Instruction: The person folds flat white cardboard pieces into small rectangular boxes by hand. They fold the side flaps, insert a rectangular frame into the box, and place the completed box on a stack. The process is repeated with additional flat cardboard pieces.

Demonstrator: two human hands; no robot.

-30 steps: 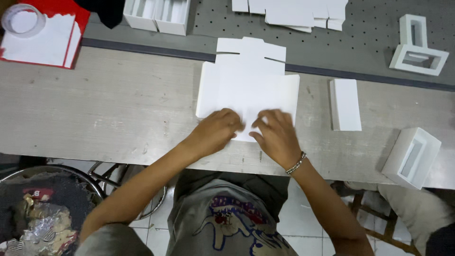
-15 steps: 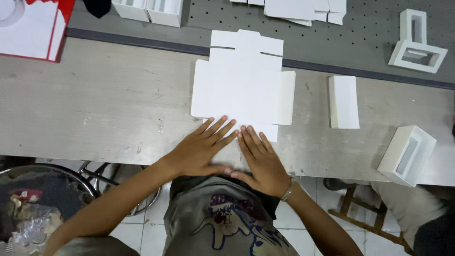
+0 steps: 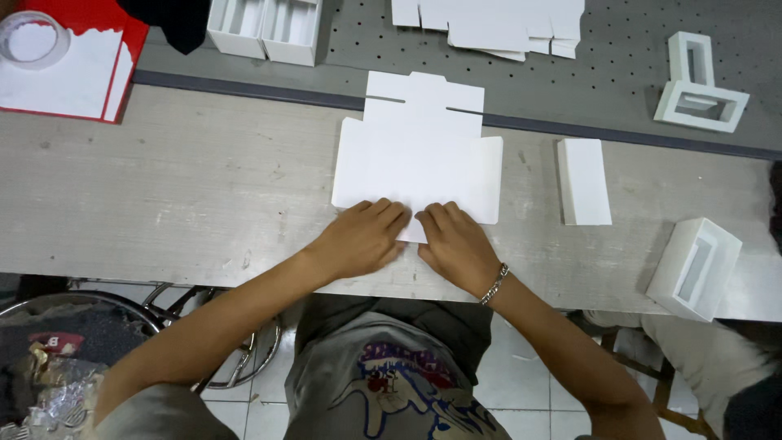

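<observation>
- Flat white die-cut cardboard box blank [image 3: 417,159] lying on the grey wooden workbench [image 3: 163,187], near edge at the bench front.
- Left hand [image 3: 358,239] and right hand [image 3: 454,242] side by side, fingers curled down onto the blank's near flap, pressing, not grasping.
- Best done with even pressure along the crease, 2 thumbs working outward, blank kept square.

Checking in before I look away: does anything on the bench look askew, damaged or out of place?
Nothing stands out. The flat white card blank lies square on the bench, with the left hand and right hand pressing its near edge. The small white boxes sit apart, undamaged.
</observation>
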